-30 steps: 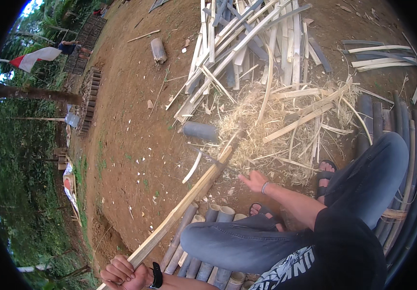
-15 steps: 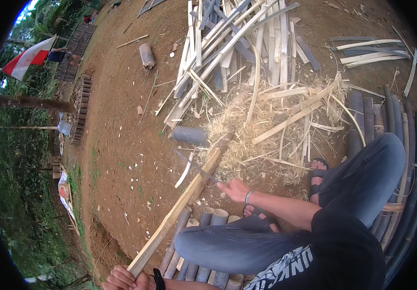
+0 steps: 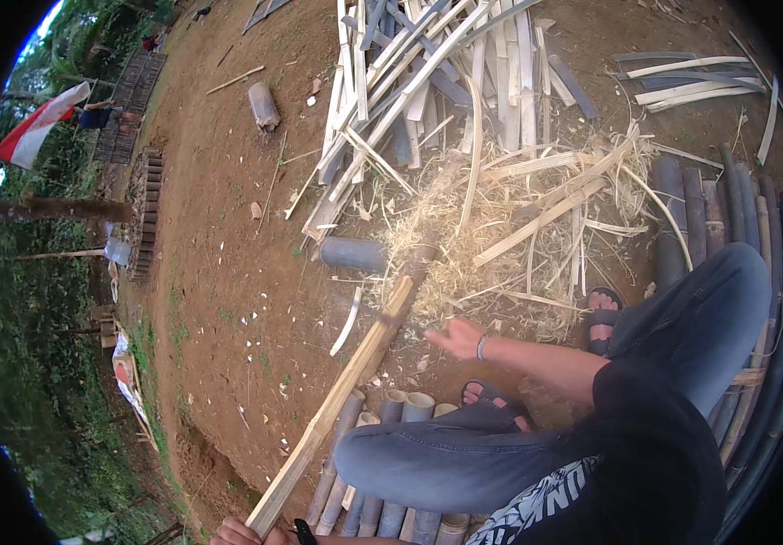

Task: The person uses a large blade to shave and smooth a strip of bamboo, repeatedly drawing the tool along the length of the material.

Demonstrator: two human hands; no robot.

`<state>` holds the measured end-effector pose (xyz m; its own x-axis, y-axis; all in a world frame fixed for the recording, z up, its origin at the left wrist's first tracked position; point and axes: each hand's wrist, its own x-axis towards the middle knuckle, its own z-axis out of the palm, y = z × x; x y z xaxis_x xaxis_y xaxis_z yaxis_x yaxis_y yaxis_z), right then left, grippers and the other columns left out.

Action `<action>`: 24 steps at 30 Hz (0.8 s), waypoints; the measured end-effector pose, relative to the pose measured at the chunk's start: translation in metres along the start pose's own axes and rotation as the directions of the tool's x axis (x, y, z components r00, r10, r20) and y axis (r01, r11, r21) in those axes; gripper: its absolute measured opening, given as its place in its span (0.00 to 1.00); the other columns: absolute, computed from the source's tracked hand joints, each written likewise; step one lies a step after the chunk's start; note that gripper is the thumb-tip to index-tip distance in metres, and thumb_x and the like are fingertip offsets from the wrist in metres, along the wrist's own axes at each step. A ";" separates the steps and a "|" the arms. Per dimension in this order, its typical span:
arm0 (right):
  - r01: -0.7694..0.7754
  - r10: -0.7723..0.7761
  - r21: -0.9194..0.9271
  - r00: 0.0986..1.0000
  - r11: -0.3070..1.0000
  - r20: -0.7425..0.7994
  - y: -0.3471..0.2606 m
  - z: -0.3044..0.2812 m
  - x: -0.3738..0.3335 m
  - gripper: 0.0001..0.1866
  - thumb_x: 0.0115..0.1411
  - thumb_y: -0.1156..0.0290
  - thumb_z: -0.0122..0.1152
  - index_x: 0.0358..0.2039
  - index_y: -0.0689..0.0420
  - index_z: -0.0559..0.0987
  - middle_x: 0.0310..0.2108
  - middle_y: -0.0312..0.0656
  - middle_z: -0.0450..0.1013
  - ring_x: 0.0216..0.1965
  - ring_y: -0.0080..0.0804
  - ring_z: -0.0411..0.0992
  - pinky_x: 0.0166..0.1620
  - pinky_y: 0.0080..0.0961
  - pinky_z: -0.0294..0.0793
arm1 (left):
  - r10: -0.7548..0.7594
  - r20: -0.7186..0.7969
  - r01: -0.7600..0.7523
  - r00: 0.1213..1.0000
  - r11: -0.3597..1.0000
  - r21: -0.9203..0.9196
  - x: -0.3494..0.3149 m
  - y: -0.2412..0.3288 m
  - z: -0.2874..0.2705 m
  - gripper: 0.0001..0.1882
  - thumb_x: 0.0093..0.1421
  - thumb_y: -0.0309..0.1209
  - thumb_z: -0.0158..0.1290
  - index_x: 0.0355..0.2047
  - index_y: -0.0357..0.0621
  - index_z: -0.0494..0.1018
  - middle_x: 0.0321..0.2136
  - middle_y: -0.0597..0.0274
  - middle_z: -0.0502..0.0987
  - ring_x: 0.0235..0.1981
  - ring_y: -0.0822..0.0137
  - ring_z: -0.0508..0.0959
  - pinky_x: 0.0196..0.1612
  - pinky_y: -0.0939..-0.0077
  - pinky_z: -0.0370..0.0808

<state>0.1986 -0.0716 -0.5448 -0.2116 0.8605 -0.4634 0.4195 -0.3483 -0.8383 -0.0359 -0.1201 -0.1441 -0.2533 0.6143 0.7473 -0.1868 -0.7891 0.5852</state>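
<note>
My left hand point(image 3: 251, 534), partly cut off by the lower edge, is wrapped round the near end of a long pale bamboo strip point(image 3: 323, 422). The strip slants away to the upper right, its far end lying against a brown wooden post point(image 3: 422, 257). Beside the strip's far part is my right hand point(image 3: 457, 339), closed on a knife whose thin dark blade is smeared by motion across the strip. The knife's handle is hidden in the fist. Curly shavings point(image 3: 446, 227) lie heaped round the post.
A pile of split bamboo strips point(image 3: 409, 82) lies beyond the shavings, and more strips point(image 3: 691, 77) lie at far right. A short bamboo piece point(image 3: 352, 254) rests left of the post. My legs point(image 3: 464, 463) are bent over a bamboo-pole seat point(image 3: 391, 522).
My right hand has moved a little up and right, and the blade has turned from sharp to blurred. My left hand sits lower in the picture, still gripping the strip.
</note>
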 end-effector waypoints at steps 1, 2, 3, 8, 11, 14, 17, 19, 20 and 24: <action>-0.158 0.155 0.047 0.986 0.986 0.052 0.016 -0.002 0.012 0.42 0.57 0.31 0.37 0.09 0.60 0.71 0.10 0.44 0.64 0.14 0.35 0.67 0.21 0.38 0.67 | -0.004 0.023 0.005 1.000 1.000 -0.024 -0.001 0.001 0.001 0.18 0.64 0.35 0.37 0.16 0.50 0.54 0.09 0.70 0.51 0.07 0.77 0.51 0.14 0.82 0.51; -0.155 0.159 -0.077 0.986 0.985 0.049 0.010 -0.005 0.012 0.42 0.58 0.30 0.36 0.10 0.59 0.70 0.10 0.43 0.63 0.11 0.35 0.64 0.19 0.38 0.65 | -0.002 0.042 0.004 0.999 0.999 -0.046 -0.003 0.004 0.003 0.18 0.64 0.35 0.37 0.16 0.50 0.54 0.09 0.70 0.51 0.07 0.76 0.51 0.14 0.82 0.51; -0.130 0.131 -0.017 0.991 0.991 0.027 -0.008 -0.007 0.014 0.41 0.58 0.31 0.36 0.09 0.59 0.69 0.10 0.41 0.63 0.11 0.34 0.63 0.18 0.38 0.65 | 0.008 0.061 -0.003 0.998 0.997 -0.079 -0.002 0.002 0.004 0.19 0.65 0.36 0.37 0.16 0.50 0.54 0.09 0.70 0.51 0.07 0.76 0.51 0.14 0.82 0.51; 0.038 -0.038 -0.010 0.997 0.999 0.060 -0.027 0.005 -0.017 0.39 0.58 0.31 0.38 0.07 0.54 0.63 0.10 0.33 0.59 0.11 0.28 0.57 0.17 0.37 0.60 | -0.044 0.085 0.048 0.995 0.998 -0.043 -0.001 0.006 -0.002 0.18 0.65 0.37 0.37 0.17 0.50 0.54 0.10 0.69 0.53 0.08 0.76 0.52 0.15 0.80 0.52; -0.195 0.190 0.083 0.980 0.977 0.066 0.004 -0.009 0.002 0.40 0.58 0.31 0.38 0.07 0.55 0.64 0.10 0.35 0.61 0.12 0.29 0.60 0.18 0.38 0.62 | 0.019 0.160 -0.059 0.987 0.966 0.251 -0.002 0.007 -0.024 0.18 0.65 0.37 0.36 0.17 0.50 0.55 0.11 0.69 0.53 0.08 0.76 0.52 0.15 0.80 0.52; -0.150 0.147 0.124 0.989 0.981 0.033 -0.026 0.011 0.002 0.40 0.57 0.31 0.40 0.07 0.57 0.64 0.10 0.38 0.62 0.12 0.30 0.61 0.19 0.38 0.63 | -0.034 0.092 0.037 0.995 0.999 -0.039 -0.002 0.005 -0.009 0.17 0.65 0.37 0.36 0.18 0.49 0.55 0.11 0.69 0.54 0.08 0.76 0.52 0.15 0.79 0.51; 0.201 -0.197 -0.156 0.980 0.967 0.038 -0.021 0.012 -0.018 0.40 0.57 0.32 0.41 0.07 0.57 0.66 0.09 0.38 0.62 0.12 0.31 0.62 0.19 0.38 0.64 | -0.022 0.071 0.025 0.997 0.999 -0.046 -0.004 0.003 0.003 0.17 0.65 0.37 0.35 0.18 0.49 0.55 0.11 0.69 0.54 0.08 0.75 0.52 0.16 0.80 0.51; 0.033 -0.029 -0.071 0.998 0.997 0.057 -0.001 -0.015 -0.005 0.40 0.56 0.31 0.41 0.07 0.57 0.67 0.08 0.38 0.62 0.12 0.34 0.63 0.19 0.39 0.65 | -0.035 0.104 0.038 0.994 0.999 -0.025 -0.002 0.003 0.003 0.18 0.65 0.37 0.35 0.18 0.49 0.55 0.11 0.69 0.53 0.08 0.76 0.51 0.15 0.80 0.51; -0.068 0.071 -0.082 0.997 0.994 0.029 0.022 -0.019 0.011 0.40 0.56 0.31 0.41 0.07 0.57 0.66 0.08 0.37 0.61 0.12 0.33 0.62 0.19 0.39 0.64 | -0.039 0.114 0.042 0.993 0.999 -0.021 -0.004 0.002 0.005 0.18 0.65 0.37 0.35 0.18 0.49 0.55 0.10 0.70 0.52 0.08 0.76 0.51 0.15 0.80 0.51; -0.067 0.069 -0.033 0.994 0.997 0.081 -0.016 -0.001 -0.014 0.41 0.56 0.30 0.40 0.06 0.57 0.66 0.07 0.37 0.61 0.11 0.33 0.61 0.19 0.38 0.64 | -0.007 0.096 0.009 0.995 1.000 -0.015 -0.010 0.006 0.010 0.17 0.65 0.36 0.35 0.18 0.49 0.55 0.09 0.70 0.52 0.08 0.76 0.52 0.15 0.81 0.51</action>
<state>0.1957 -0.0773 -0.5244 -0.2530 0.8013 -0.5421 0.4613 -0.3926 -0.7957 -0.0251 -0.1310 -0.1445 -0.1598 0.6181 0.7697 -0.2034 -0.7836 0.5871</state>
